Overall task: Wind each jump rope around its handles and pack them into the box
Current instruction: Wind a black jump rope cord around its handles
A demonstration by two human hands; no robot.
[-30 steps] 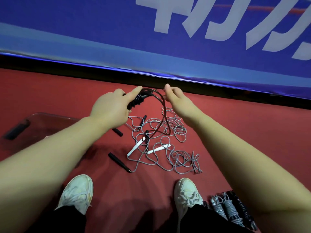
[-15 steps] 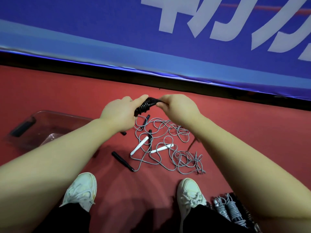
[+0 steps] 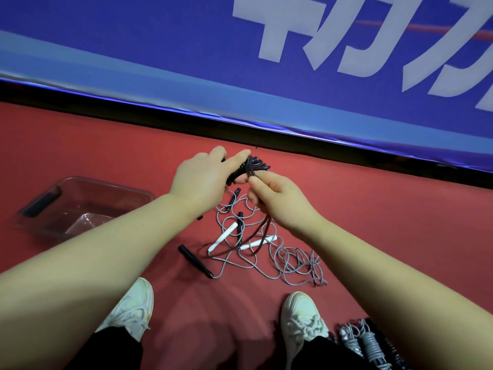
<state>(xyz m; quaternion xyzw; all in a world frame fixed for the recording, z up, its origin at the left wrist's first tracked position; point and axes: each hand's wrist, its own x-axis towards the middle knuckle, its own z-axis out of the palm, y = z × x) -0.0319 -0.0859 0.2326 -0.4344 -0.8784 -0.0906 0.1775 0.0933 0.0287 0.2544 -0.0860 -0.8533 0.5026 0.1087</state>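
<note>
Right hand [image 3: 277,198] has dropped lower, pinching the loose cord of the black jump rope [image 3: 250,166].
Left hand [image 3: 200,177] grips its wound handles above the red floor [image 3: 373,222]; grey ropes [image 3: 288,260] lie tangled below the hands, the clear box [image 3: 88,180] sits on the floor at left, and a blue banner [image 3: 160,62] stands behind.

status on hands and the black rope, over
Left hand grips the half-wound black rope; right hand pinches its loose tail. Box sits left, no rope visible inside. Grey ropes tangled below.
</note>
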